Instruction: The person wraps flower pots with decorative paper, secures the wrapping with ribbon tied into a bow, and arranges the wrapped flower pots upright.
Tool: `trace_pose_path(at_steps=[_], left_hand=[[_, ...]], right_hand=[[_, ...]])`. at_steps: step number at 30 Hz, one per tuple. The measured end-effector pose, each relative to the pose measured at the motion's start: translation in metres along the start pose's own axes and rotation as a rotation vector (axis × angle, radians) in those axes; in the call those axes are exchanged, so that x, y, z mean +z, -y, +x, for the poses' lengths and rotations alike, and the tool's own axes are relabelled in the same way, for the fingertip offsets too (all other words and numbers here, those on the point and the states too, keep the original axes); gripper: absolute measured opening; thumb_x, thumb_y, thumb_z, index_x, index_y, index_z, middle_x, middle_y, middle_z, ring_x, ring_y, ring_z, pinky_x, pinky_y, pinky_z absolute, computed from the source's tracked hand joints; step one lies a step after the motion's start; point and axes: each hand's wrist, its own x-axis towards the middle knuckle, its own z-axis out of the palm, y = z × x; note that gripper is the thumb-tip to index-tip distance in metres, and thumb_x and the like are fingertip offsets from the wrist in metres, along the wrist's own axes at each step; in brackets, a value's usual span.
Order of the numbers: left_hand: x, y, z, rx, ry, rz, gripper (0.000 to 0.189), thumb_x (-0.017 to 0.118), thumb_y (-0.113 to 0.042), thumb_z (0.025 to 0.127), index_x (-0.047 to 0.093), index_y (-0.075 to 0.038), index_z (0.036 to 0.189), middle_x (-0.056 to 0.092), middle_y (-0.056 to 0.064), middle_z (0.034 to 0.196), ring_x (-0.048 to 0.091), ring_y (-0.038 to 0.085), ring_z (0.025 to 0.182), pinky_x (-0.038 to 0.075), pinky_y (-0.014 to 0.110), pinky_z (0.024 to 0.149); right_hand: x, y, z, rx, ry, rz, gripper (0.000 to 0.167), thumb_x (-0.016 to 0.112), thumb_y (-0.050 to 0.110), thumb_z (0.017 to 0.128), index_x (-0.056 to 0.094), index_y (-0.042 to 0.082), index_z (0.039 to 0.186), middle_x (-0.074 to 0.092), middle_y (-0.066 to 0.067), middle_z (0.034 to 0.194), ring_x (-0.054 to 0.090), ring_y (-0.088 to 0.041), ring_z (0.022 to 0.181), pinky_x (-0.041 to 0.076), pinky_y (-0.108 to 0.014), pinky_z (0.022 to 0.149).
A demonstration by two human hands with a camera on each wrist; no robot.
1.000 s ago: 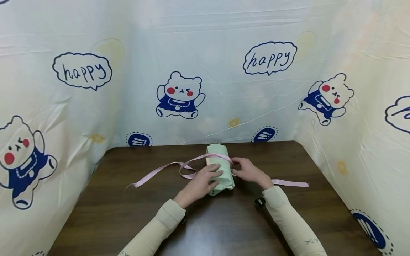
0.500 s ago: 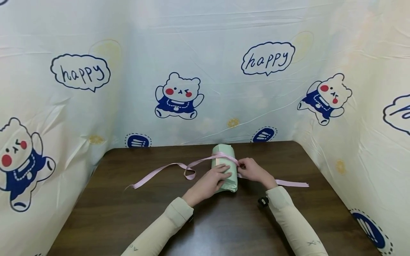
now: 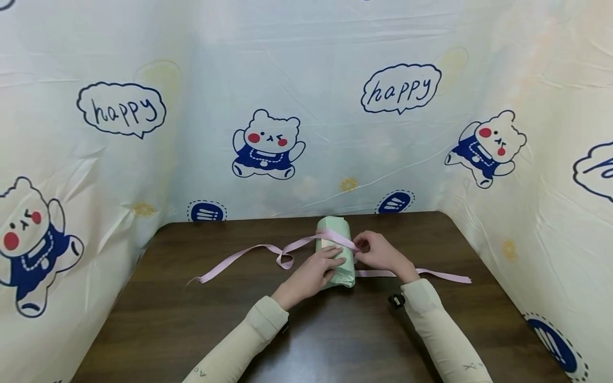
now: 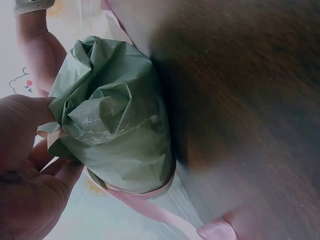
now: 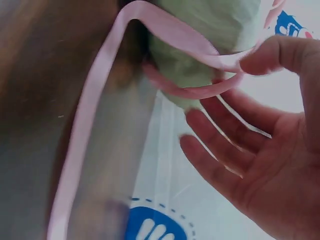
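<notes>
A parcel (image 3: 343,272) wrapped in pale green paper lies lengthwise near the table's far edge. Pink ribbon (image 3: 235,257) crosses its top and trails to the left with a small twisted loop. My left hand (image 3: 306,276) holds the parcel from its left side; in the left wrist view the thumb and fingers sit on the crumpled paper (image 4: 115,110) near a fold. At the parcel's right side my right hand (image 3: 380,252) pinches the ribbon between thumb and forefinger. In the right wrist view the other fingers spread beside a ribbon loop (image 5: 200,91).
A ribbon tail (image 3: 445,276) lies on the dark wooden table (image 3: 191,330) beyond my right wrist. A printed cloth curtain (image 3: 335,143) with bears stands close behind the table and along both sides.
The parcel has shifted right along with my left hand, then stayed still. My right hand has moved slightly right, pinching the ribbon, and the right-hand ribbon tail has slid outward.
</notes>
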Motion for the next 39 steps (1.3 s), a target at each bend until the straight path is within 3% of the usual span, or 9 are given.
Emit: trace_pose_path(at_steps=[2, 5, 9, 13, 19, 26, 31, 35, 39], left_hand=[[0.0, 0.001, -0.001, -0.004, -0.003, -0.003, 0.039, 0.07, -0.007, 0.096, 0.067, -0.009, 0.135, 0.055, 0.011, 0.149, 0.044, 0.027, 0.145, 0.039, 0.038, 0.116], [0.0, 0.002, -0.002, 0.006, -0.021, -0.006, 0.039, 0.071, -0.007, 0.095, 0.068, -0.008, 0.134, 0.055, 0.012, 0.149, 0.045, 0.028, 0.144, 0.039, 0.038, 0.116], [0.0, 0.005, -0.005, 0.011, -0.047, -0.026, 0.039, 0.072, -0.006, 0.094, 0.068, -0.007, 0.133, 0.055, 0.013, 0.149, 0.046, 0.028, 0.143, 0.04, 0.038, 0.116], [0.0, 0.008, -0.008, 0.007, -0.08, -0.068, 0.04, 0.074, -0.005, 0.092, 0.069, -0.006, 0.131, 0.054, 0.014, 0.149, 0.048, 0.027, 0.141, 0.041, 0.038, 0.114], [-0.003, 0.012, -0.014, 0.003, -0.135, -0.119, 0.037, 0.079, -0.009, 0.089, 0.073, -0.005, 0.125, 0.06, 0.014, 0.142, 0.056, 0.027, 0.133, 0.05, 0.038, 0.105], [-0.008, 0.018, -0.024, -0.01, -0.221, -0.149, 0.035, 0.086, -0.013, 0.083, 0.076, -0.008, 0.116, 0.064, 0.012, 0.127, 0.061, 0.026, 0.117, 0.053, 0.039, 0.097], [-0.012, 0.024, -0.03, 0.015, -0.258, -0.191, 0.027, 0.082, -0.019, 0.088, 0.076, -0.009, 0.112, 0.064, 0.005, 0.118, 0.061, 0.02, 0.112, 0.053, 0.037, 0.093], [-0.016, 0.03, -0.033, 0.022, -0.284, -0.249, 0.014, 0.077, -0.016, 0.092, 0.078, -0.01, 0.105, 0.066, -0.001, 0.109, 0.063, 0.015, 0.106, 0.054, 0.034, 0.089], [-0.02, 0.033, -0.034, 0.035, -0.266, -0.229, 0.006, 0.076, -0.013, 0.092, 0.08, -0.013, 0.097, 0.065, -0.003, 0.102, 0.061, 0.012, 0.097, 0.053, 0.031, 0.082]], right_hand=[[0.0, 0.005, 0.004, -0.009, -0.044, 0.019, 0.038, 0.072, 0.013, 0.09, 0.065, -0.003, 0.123, 0.067, -0.018, 0.112, 0.064, -0.032, 0.101, 0.055, -0.05, 0.088], [0.004, 0.014, 0.014, -0.076, -0.062, 0.03, 0.042, 0.072, 0.011, 0.092, 0.062, -0.002, 0.131, 0.064, -0.016, 0.114, 0.062, -0.03, 0.102, 0.055, -0.05, 0.088], [0.01, 0.023, 0.027, -0.178, -0.018, 0.018, 0.022, 0.068, 0.005, 0.094, 0.072, 0.004, 0.116, 0.065, -0.006, 0.101, 0.058, -0.023, 0.092, 0.053, -0.041, 0.081], [0.012, 0.029, 0.03, -0.202, -0.004, 0.001, 0.014, 0.064, 0.001, 0.096, 0.075, 0.008, 0.098, 0.065, 0.0, 0.091, 0.053, -0.018, 0.085, 0.048, -0.034, 0.078], [0.011, 0.033, 0.022, -0.21, 0.029, 0.067, 0.016, 0.064, 0.0, 0.096, 0.074, 0.007, 0.106, 0.065, -0.004, 0.098, 0.056, -0.017, 0.088, 0.053, -0.031, 0.079], [0.01, 0.022, 0.013, -0.166, -0.007, 0.18, 0.045, 0.073, -0.002, 0.087, 0.061, -0.002, 0.131, 0.062, -0.015, 0.115, 0.065, -0.031, 0.098, 0.06, -0.04, 0.084], [0.011, 0.007, 0.008, -0.089, 0.022, 0.128, 0.067, 0.08, 0.002, 0.081, 0.048, -0.005, 0.14, 0.059, -0.022, 0.12, 0.065, -0.034, 0.105, 0.059, -0.043, 0.086], [0.016, -0.002, 0.005, -0.01, 0.079, 0.099, 0.062, 0.078, 0.006, 0.086, 0.047, -0.001, 0.139, 0.064, -0.015, 0.116, 0.065, -0.025, 0.104, 0.058, -0.041, 0.09], [0.021, -0.001, 0.006, -0.004, 0.046, 0.118, 0.047, 0.074, 0.002, 0.089, 0.056, -0.002, 0.132, 0.067, -0.009, 0.1, 0.066, -0.02, 0.091, 0.059, -0.036, 0.082]])
